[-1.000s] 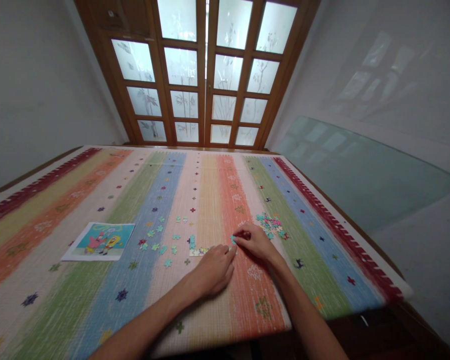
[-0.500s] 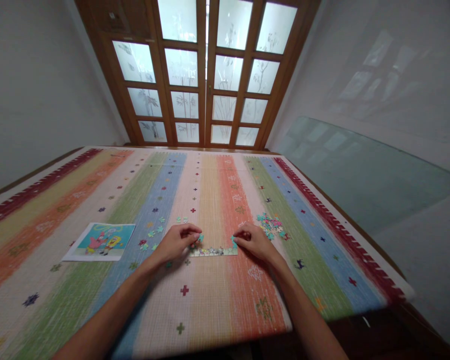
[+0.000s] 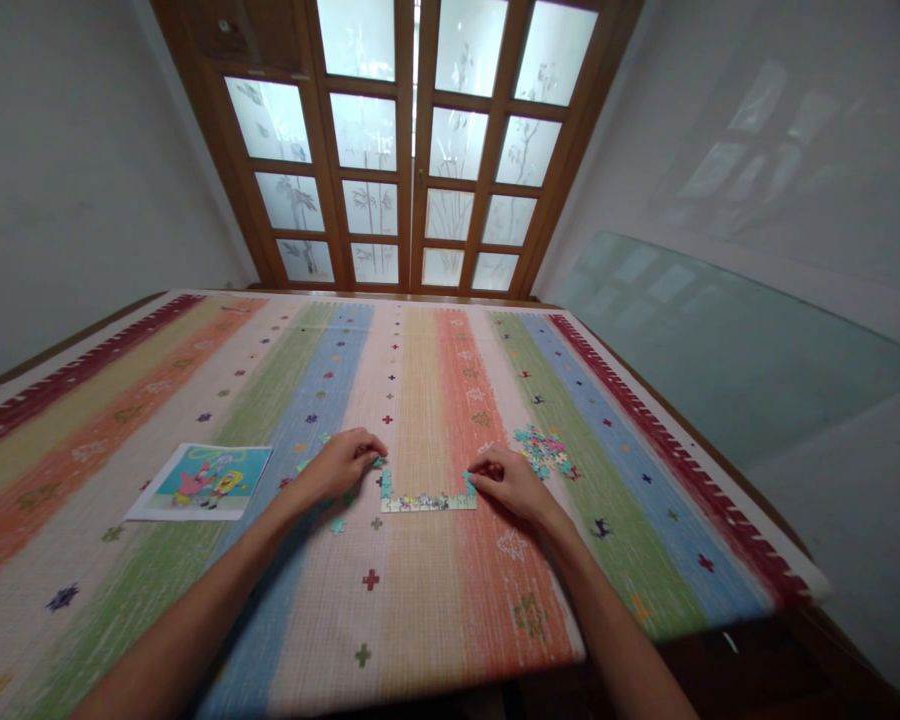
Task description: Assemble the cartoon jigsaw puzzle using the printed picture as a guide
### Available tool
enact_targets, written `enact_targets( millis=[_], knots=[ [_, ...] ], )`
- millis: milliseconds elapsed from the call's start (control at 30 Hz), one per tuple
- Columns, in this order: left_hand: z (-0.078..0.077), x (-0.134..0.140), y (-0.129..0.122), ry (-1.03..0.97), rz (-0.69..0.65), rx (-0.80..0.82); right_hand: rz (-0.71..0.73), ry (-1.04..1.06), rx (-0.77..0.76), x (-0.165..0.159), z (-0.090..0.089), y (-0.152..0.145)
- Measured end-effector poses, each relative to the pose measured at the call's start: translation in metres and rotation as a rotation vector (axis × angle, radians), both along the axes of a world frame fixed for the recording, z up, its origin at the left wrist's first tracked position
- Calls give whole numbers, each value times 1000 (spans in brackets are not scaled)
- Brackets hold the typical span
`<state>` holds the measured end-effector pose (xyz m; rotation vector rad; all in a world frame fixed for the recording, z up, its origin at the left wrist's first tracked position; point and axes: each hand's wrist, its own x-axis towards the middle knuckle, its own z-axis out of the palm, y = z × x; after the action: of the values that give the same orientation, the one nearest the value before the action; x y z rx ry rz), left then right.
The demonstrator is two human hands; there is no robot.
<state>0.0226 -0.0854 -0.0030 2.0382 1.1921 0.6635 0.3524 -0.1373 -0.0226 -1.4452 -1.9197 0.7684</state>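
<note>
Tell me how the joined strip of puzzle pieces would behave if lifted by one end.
The joined strip is thin, lying flat on the striped cloth, so it is probably light. Its many small interlocked pieces would likely sag or separate.

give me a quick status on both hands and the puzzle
Left hand on loose teal pieces, fingers curled. Right hand pinching right end of joined jigsaw border strip. Nothing in the way.

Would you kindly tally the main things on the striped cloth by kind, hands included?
Hands: 2, left hand and right hand
Joined puzzle strip: 1
Heap of loose pieces: 1
Reference picture: 1
Scattered single pieces near the left hand: too small to count
Total: 5
</note>
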Motion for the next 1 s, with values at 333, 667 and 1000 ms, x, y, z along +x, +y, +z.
enact_targets(
  millis=[333, 667, 1000],
  knots=[
    [3, 5, 8, 55, -98, 31, -12, 3, 1, 0, -2, 0],
    [-1, 8, 8, 23, -110, 1, -1, -11, -12, 0, 0, -1],
    [-4, 15, 5, 30, -153, 72, 3, -12, -7, 0, 2, -1]
  ],
)
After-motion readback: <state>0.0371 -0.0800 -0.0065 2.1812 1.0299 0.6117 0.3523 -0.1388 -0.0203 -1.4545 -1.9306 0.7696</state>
